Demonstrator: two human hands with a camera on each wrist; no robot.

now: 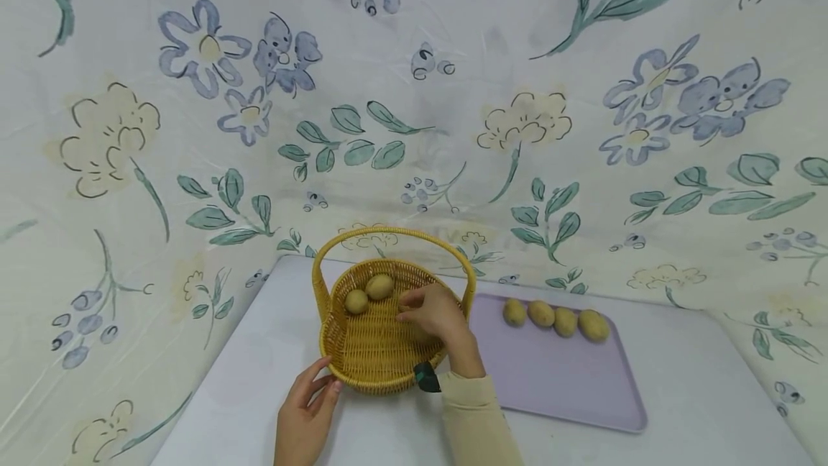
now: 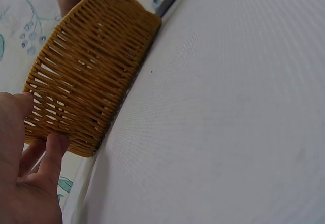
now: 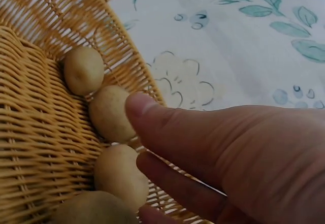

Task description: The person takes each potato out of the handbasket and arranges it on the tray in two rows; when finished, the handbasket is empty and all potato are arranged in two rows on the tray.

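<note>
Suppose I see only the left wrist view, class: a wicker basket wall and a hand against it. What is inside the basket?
Observer: At least three potatoes lie inside the wicker basket, against its wall.
Operator: Where is the other hand?
Observer: The right hand reaches into the basket, over the potatoes; whether it grips one, I cannot tell.
Operator: Anything beside the basket?
Observer: A lilac tray lies to its right, holding a row of four potatoes.

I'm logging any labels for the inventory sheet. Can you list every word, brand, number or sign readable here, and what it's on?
None: no words, brands, numbers or signs show in any view.
The basket, the potatoes, the tray and the flowered cloth bear no print to read.
The dark band at the right wrist shows no legible marking.
</note>
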